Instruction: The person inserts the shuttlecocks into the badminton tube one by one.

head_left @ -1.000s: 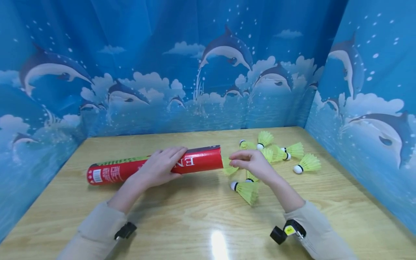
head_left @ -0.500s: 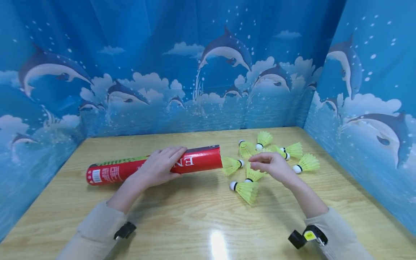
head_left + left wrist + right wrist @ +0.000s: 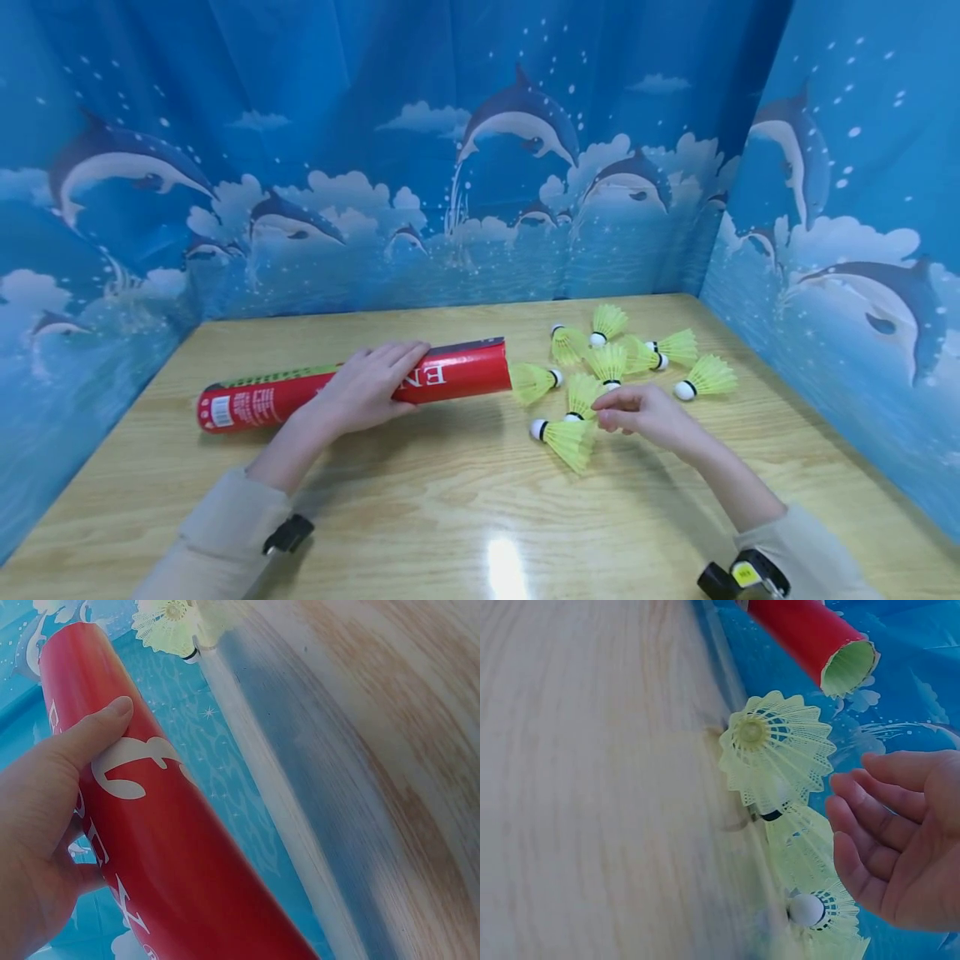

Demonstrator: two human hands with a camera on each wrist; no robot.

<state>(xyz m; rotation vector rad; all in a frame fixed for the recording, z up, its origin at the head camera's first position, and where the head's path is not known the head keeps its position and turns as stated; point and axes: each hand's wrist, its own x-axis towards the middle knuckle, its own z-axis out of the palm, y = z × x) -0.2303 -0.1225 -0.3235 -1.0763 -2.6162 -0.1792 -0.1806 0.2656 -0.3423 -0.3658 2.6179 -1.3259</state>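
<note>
L hand grips red tube, some fingertips hidden; R hand's fingers bend loosely by yellow shuttlecocks. Table's wide up front, near edge cut off.

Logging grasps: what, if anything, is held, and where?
The left grip holds the red tube around its middle, slightly toward the shuttlecocks; the right grip holds nothing.

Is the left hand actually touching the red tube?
Touching: the left wrist view shows the left hand gripping the red tube, its thumb across the side.
</note>
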